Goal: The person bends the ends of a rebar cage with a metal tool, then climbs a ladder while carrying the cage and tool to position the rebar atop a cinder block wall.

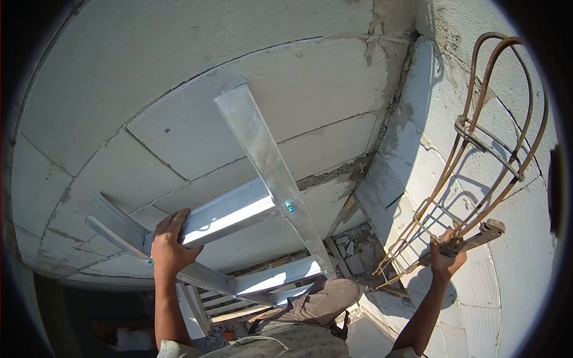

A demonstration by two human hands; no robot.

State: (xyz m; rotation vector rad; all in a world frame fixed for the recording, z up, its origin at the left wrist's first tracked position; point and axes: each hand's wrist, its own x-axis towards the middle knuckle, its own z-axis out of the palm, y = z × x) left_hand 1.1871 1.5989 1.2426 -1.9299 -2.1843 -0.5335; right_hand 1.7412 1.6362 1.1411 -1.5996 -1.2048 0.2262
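Head view, looking steeply down from high on an aluminium frame [274, 277] set against a block wall [179, 59].

Gripping a flat crossbar [224, 215] of that frame with the left hand [170, 244]: fingers curled over the top edge, thumb tucked below, closed tight around the metal. Probably held that way for balance, given the height above the floor and the lean towards the corner. Fixed to the slanted upright [262, 155] by a blue bolt [290, 207] just right of the grip, so likely a firm place to hang on.

Reaching out to the right with the right hand [444, 258], arm stretched almost straight. Closed around the handle of a tool [489, 228], head poking out past the fist towards the upper right; kind of tool too unclear to tell. Held right up against a rebar cage [464, 126], low on its visible length, among the thin cross-ties.

Rusty, that cage, and standing upright in the corner between two block walls, with looped tops bending over well above the hand and the foot lost among rubble [352, 244] on the floor. Set there, by the look of it, to fill the vertical gap left between the blocks.

Lower down, a bent knee [331, 295] in drab trousers, close against the lower bars of the frame, likely braced for steadiness. Beneath that, wooden slats [230, 307], partly hidden by the frame.
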